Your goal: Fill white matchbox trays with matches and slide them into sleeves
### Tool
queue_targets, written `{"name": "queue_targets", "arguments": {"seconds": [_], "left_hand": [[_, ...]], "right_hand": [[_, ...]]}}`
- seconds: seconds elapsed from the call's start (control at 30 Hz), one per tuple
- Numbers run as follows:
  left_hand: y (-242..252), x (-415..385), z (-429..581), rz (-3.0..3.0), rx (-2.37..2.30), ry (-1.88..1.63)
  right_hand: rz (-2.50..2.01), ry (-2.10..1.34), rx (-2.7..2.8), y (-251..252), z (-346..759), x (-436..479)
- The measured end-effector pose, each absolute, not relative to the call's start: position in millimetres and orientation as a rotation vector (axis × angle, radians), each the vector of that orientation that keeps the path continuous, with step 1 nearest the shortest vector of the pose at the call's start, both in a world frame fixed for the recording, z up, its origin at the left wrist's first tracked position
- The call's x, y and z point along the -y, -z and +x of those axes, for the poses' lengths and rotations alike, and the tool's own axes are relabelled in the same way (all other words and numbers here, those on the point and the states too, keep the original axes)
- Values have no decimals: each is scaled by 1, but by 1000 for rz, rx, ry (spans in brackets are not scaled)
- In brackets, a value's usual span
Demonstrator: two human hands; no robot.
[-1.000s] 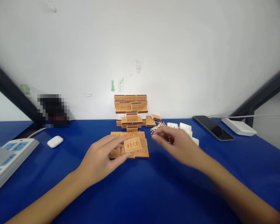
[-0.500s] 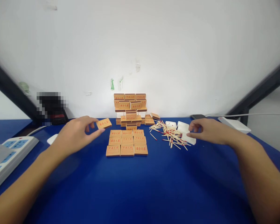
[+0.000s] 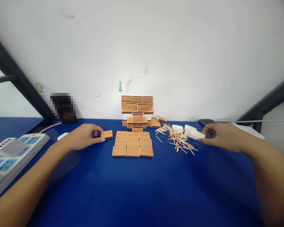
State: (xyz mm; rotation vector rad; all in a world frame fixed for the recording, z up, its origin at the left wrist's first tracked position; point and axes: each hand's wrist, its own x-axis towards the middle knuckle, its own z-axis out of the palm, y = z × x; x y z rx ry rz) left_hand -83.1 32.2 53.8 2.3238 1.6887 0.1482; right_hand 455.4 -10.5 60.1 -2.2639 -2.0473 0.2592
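Note:
Between the thumb and fingers of my left hand (image 3: 86, 137) is a matchbox (image 3: 106, 134), low over the table, left of a flat grid of matchboxes (image 3: 133, 142). My right hand (image 3: 221, 136) pinches a white matchbox tray (image 3: 197, 135) at its right end. Another white tray (image 3: 190, 129) lies close behind it, and a further one (image 3: 177, 128) sits to the left. Loose red-tipped matches (image 3: 178, 138) are heaped beside these trays. Behind the grid rises a stacked structure of matchboxes (image 3: 137, 110) near the wall.
A few matchboxes (image 3: 155, 124) lie right of the stack. On the left are a power strip (image 3: 21, 151) and a blurred-out dark object (image 3: 65, 107). A dark phone-like object (image 3: 206, 121) and a white box (image 3: 249, 130) lie at the back right. The white wall (image 3: 180, 56) bounds the blue table (image 3: 142, 189).
My left hand has lowered the matchbox and levelled it beside the grid. My right hand has closed on a white tray. The whole view has shifted slightly.

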Motion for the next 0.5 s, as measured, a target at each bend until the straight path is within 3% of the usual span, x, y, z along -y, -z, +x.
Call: {"name": "queue_targets", "arguments": {"seconds": [0.13, 0.27, 0.5], "left_hand": [[-54, -31, -79, 2384, -1700, -289], [-49, -23, -58, 2437, -1565, -662], [-32, -9, -28, 2560, -1367, -662]], "right_hand": [[-2093, 24, 1998, -66, 430, 12], [-1886, 20, 2057, -63, 399, 16], [-1465, -57, 2267, -42, 345, 27]]}}
